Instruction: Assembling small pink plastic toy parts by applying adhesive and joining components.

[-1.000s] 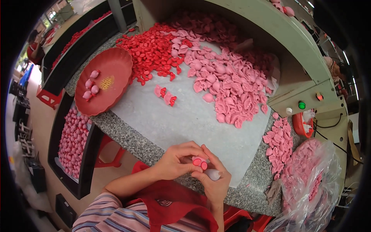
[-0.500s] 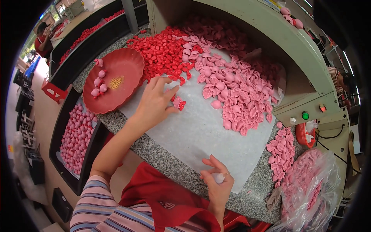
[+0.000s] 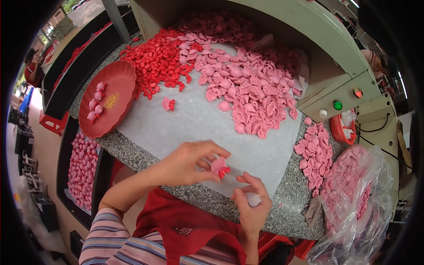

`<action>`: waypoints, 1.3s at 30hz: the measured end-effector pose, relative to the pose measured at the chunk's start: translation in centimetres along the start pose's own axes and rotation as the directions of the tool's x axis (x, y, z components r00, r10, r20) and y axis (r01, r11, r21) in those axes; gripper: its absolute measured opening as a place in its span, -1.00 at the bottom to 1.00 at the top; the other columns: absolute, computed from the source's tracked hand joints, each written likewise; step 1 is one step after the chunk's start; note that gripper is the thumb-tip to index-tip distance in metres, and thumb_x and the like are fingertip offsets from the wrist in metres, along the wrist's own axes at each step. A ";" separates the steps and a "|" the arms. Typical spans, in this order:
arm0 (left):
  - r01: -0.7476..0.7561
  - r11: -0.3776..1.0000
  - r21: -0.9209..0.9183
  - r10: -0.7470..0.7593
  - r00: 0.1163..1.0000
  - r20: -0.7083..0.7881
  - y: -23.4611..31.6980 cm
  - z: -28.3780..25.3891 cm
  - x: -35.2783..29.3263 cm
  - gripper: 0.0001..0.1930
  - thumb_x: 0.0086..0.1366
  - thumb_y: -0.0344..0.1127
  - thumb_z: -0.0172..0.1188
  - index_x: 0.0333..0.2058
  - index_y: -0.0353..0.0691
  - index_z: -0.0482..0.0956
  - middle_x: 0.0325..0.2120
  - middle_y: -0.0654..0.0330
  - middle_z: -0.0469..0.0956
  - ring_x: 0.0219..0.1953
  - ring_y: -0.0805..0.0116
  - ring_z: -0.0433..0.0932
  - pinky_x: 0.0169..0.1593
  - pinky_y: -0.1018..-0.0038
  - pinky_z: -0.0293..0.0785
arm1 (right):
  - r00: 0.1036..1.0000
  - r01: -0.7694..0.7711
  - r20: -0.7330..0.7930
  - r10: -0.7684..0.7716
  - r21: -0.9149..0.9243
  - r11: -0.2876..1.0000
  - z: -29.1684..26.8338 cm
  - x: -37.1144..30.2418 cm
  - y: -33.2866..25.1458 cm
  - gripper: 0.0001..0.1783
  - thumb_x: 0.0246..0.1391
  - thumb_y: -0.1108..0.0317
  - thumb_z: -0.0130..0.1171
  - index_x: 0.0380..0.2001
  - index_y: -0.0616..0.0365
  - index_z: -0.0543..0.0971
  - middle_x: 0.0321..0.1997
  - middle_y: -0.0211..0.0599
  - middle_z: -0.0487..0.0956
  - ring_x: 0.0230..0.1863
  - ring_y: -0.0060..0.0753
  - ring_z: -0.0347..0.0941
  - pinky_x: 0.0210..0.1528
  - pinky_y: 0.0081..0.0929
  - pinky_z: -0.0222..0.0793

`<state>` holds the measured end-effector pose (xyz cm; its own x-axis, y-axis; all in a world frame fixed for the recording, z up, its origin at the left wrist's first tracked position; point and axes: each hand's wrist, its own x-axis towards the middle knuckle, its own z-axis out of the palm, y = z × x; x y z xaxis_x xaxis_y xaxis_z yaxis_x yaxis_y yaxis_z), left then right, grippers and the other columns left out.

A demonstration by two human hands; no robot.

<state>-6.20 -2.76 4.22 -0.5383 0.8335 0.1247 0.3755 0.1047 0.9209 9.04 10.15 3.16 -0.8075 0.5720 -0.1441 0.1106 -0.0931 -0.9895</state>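
My left hand (image 3: pixel 187 164) is closed, pinching a small pink-and-red plastic piece (image 3: pixel 217 165) between thumb and fingertips above the front of the white sheet (image 3: pixel 190 128). Just to its right, my right hand (image 3: pixel 251 214) curls around a small whitish, rounded squeeze bottle (image 3: pixel 253 199), mostly covered by the fingers. The two hands are close but apart. Farther back on the sheet lies another pink-and-red piece (image 3: pixel 168 104). Beyond it spread a heap of red pieces (image 3: pixel 161 59) and a larger heap of pink shell-like pieces (image 3: pixel 254 95).
A red scalloped plate (image 3: pixel 121 79) at left carries several pink balls. Below it stands a black bin of pink-and-red balls (image 3: pixel 81 165). A machine housing (image 3: pixel 340 75) with buttons arches over the back. At right are a clear bag of pink pieces (image 3: pixel 353 194) and a red basket (image 3: pixel 338 130).
My left hand has drawn back from beside the red heap toward my right hand, with a pink-and-red piece now showing in its fingers. My right hand keeps its hold. The view has shifted.
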 end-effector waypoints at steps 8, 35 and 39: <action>0.274 0.105 -0.956 -0.460 0.866 0.198 -1.6 7.2 -0.5 -0.61 0.18 -0.24 0.05 -0.07 -0.33 0.32 -0.10 0.01 0.39 -0.09 0.27 0.42 -0.06 0.43 0.39 | 0.984 0.166 0.091 -0.155 -0.130 0.977 -0.4 -0.2 0.4 -0.57 -0.19 0.71 0.02 -0.14 0.26 0.41 -0.24 -0.28 0.36 -0.47 -0.59 0.39 -0.46 -0.73 0.30; 0.327 -0.099 -0.940 -0.363 0.867 0.340 1.0 5.4 -1.2 -0.60 0.22 -0.26 -0.03 -0.01 -0.35 0.27 -0.16 -0.01 0.42 -0.05 0.10 0.40 -0.02 0.36 0.37 | 0.716 0.601 0.053 -0.696 -0.553 0.577 -1.2 -3.3 -2.3 -0.71 -0.34 0.47 0.12 -0.40 0.30 0.45 -0.52 -0.24 0.48 -0.64 -0.39 0.36 -0.58 -0.56 0.29; 0.329 -0.102 -0.939 -0.370 0.864 0.343 1.2 5.4 -1.2 -0.60 0.21 -0.26 -0.01 -0.03 -0.36 0.30 -0.16 0.00 0.43 -0.06 0.12 0.40 -0.01 0.37 0.36 | 0.766 0.557 0.068 -0.640 -0.568 0.606 -1.2 -3.5 -2.5 -0.74 -0.34 0.49 0.08 -0.43 0.32 0.45 -0.45 -0.18 0.47 -0.51 -0.35 0.42 -0.44 -0.54 0.35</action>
<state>-1.04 -0.71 3.13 -0.3452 0.8670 -0.3593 -0.9237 -0.2461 0.2935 12.31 9.38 6.11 -0.7283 0.4423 0.5234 -0.0532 0.7250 -0.6867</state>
